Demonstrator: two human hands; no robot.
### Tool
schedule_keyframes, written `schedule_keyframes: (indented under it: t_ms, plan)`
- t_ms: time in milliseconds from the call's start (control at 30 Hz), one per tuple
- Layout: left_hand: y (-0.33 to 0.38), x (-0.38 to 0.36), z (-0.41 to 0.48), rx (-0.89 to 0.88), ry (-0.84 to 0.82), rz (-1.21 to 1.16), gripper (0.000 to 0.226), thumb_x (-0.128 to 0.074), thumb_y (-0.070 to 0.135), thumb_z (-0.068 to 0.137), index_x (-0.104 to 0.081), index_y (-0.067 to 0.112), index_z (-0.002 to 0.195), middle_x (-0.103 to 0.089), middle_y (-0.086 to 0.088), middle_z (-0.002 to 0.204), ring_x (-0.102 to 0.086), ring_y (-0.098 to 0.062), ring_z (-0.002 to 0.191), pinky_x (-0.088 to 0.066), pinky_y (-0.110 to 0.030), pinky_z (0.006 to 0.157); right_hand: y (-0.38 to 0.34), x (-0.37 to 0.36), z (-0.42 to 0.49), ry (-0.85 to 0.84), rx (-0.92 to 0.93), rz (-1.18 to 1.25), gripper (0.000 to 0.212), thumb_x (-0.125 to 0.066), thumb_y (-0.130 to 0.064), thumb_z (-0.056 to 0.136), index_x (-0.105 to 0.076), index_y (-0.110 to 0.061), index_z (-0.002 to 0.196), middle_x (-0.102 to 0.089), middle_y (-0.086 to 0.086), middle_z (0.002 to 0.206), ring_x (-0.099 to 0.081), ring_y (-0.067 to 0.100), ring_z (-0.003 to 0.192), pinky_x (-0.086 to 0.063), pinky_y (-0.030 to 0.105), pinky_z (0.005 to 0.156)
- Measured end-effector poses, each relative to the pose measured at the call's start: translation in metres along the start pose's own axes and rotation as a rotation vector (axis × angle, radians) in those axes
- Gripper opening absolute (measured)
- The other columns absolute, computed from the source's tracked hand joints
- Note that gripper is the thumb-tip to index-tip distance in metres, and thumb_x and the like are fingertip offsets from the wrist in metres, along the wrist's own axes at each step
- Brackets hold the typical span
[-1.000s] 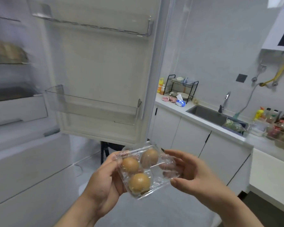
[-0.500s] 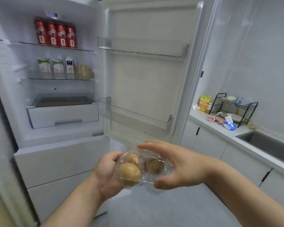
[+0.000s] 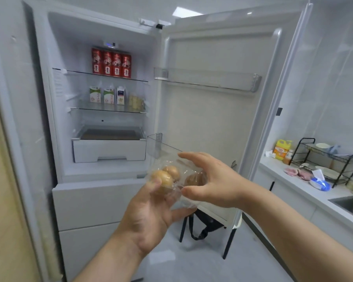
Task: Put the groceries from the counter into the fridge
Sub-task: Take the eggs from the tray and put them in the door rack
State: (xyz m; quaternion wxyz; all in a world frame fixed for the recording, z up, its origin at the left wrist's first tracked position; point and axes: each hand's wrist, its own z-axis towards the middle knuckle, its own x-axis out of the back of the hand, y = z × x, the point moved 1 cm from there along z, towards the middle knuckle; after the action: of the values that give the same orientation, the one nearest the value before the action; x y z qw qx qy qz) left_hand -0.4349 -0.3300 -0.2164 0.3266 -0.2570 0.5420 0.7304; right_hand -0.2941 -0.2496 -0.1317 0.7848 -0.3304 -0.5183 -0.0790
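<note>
A clear plastic egg carton [image 3: 176, 180] with three brown eggs sits between my hands in front of the open fridge [image 3: 108, 123]. My left hand [image 3: 151, 216] grips it from below, thumb on top of the near egg. My right hand [image 3: 210, 180] holds its right side, fingers over the top and thumb underneath. The carton is level with the lower door bin [image 3: 157, 143], just in front of it.
Inside the fridge stand red cans [image 3: 111, 63] on the top shelf, cartons [image 3: 108, 95] on the middle shelf and a white drawer [image 3: 108, 149] below. The open door [image 3: 216, 110] has an upper bin [image 3: 208, 80]. A counter [image 3: 306, 190] with dish rack [image 3: 326, 159] and yellow bottle [image 3: 281, 149] lies right.
The view has swung left and up onto the fridge interior. Both hands have carried the egg carton up and forward toward the lower door bin.
</note>
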Motion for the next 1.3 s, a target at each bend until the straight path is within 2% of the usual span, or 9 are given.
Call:
schedule_keyframes:
  t_ms: [200, 367, 500, 633, 733, 933, 1133, 1200, 1300]
  plan:
    - [0.006, -0.002, -0.001, -0.113, 0.129, 0.152, 0.049, -0.073, 0.014, 0.063, -0.051, 0.019, 0.106, -0.048, -0.026, 0.135, -0.065, -0.032, 0.112, -0.056, -0.051, 0.076, -0.011, -0.001, 0.017, -0.039, 0.032, -0.096, 0.084, -0.063, -0.062, 0.070, -0.037, -0.037, 0.146, -0.041, -0.013, 0.146, -0.041, 0.004, 0.131, -0.036, 0.025, 0.105]
    - [0.010, 0.001, 0.004, -0.120, 0.220, 0.131, 0.033, -0.060, 0.000, 0.075, -0.057, 0.012, 0.106, -0.065, -0.018, 0.112, -0.072, -0.026, 0.094, -0.059, -0.050, 0.069, -0.028, 0.005, 0.029, -0.094, 0.063, -0.310, 0.074, -0.065, -0.053, 0.077, -0.046, -0.023, 0.141, -0.053, -0.007, 0.140, -0.052, 0.012, 0.125, -0.044, 0.032, 0.105]
    - [0.014, 0.004, 0.012, -0.111, 0.266, 0.152, 0.036, -0.058, -0.001, 0.075, -0.060, 0.007, 0.109, -0.068, -0.012, 0.098, -0.070, -0.022, 0.082, -0.056, -0.044, 0.062, -0.039, -0.001, 0.039, -0.075, 0.070, -0.422, 0.064, -0.052, -0.053, 0.067, -0.060, -0.013, 0.117, -0.067, 0.003, 0.111, -0.063, 0.023, 0.102, -0.056, 0.041, 0.085]
    - [0.018, 0.010, 0.023, -0.108, 0.363, 0.205, 0.029, -0.045, -0.003, 0.085, -0.059, 0.006, 0.109, -0.063, -0.013, 0.089, -0.065, -0.022, 0.079, -0.055, -0.046, 0.066, -0.042, -0.009, 0.044, -0.047, 0.054, -0.463, 0.040, -0.057, -0.037, 0.073, -0.056, -0.021, 0.110, -0.060, -0.007, 0.088, -0.060, 0.017, 0.078, -0.056, 0.035, 0.067]
    - [0.018, 0.009, 0.026, -0.102, 0.415, 0.228, 0.015, -0.045, 0.002, 0.089, -0.057, 0.010, 0.087, -0.064, -0.008, 0.078, -0.066, -0.019, 0.071, -0.056, -0.046, 0.065, -0.044, -0.014, 0.046, -0.052, 0.074, -0.480, 0.052, -0.057, -0.033, 0.077, -0.044, -0.024, 0.126, -0.057, -0.008, 0.089, -0.055, 0.009, 0.071, -0.053, 0.031, 0.061]
    - [0.020, 0.006, 0.027, -0.088, 0.415, 0.247, 0.049, -0.042, 0.005, 0.098, -0.057, 0.022, 0.055, -0.063, -0.009, 0.082, -0.064, -0.015, 0.058, -0.052, -0.037, 0.054, -0.041, -0.021, 0.048, -0.051, 0.118, -0.553, 0.055, -0.059, -0.033, 0.076, -0.042, -0.028, 0.127, -0.056, -0.009, 0.089, -0.055, 0.015, 0.072, -0.051, 0.029, 0.058]
    - [0.018, 0.007, 0.029, -0.026, 0.445, 0.263, 0.020, -0.043, 0.007, 0.096, -0.052, 0.014, 0.079, -0.066, -0.006, 0.077, -0.064, -0.014, 0.055, -0.055, -0.044, 0.059, -0.040, -0.023, 0.047, -0.052, 0.098, -0.546, 0.050, -0.058, -0.033, 0.076, -0.044, -0.025, 0.124, -0.052, -0.012, 0.083, -0.052, 0.011, 0.069, -0.042, 0.025, 0.052]
    - [0.017, 0.008, 0.030, -0.013, 0.443, 0.260, 0.026, -0.043, 0.006, 0.095, -0.056, 0.014, 0.074, -0.065, -0.006, 0.077, -0.064, -0.014, 0.055, -0.055, -0.043, 0.058, -0.040, -0.024, 0.046, -0.055, 0.091, -0.548, 0.050, -0.058, -0.033, 0.076, -0.044, -0.025, 0.123, -0.050, -0.013, 0.080, -0.052, 0.013, 0.070, -0.037, 0.023, 0.050]
    - [0.016, 0.009, 0.028, -0.003, 0.414, 0.241, 0.016, -0.040, -0.001, 0.089, -0.056, 0.003, 0.087, -0.065, -0.011, 0.086, -0.067, -0.019, 0.063, -0.055, -0.046, 0.059, -0.039, -0.021, 0.045, -0.035, 0.075, -0.514, 0.053, -0.056, -0.031, 0.078, -0.042, -0.027, 0.129, -0.050, -0.012, 0.080, -0.052, 0.014, 0.072, -0.042, 0.024, 0.053]
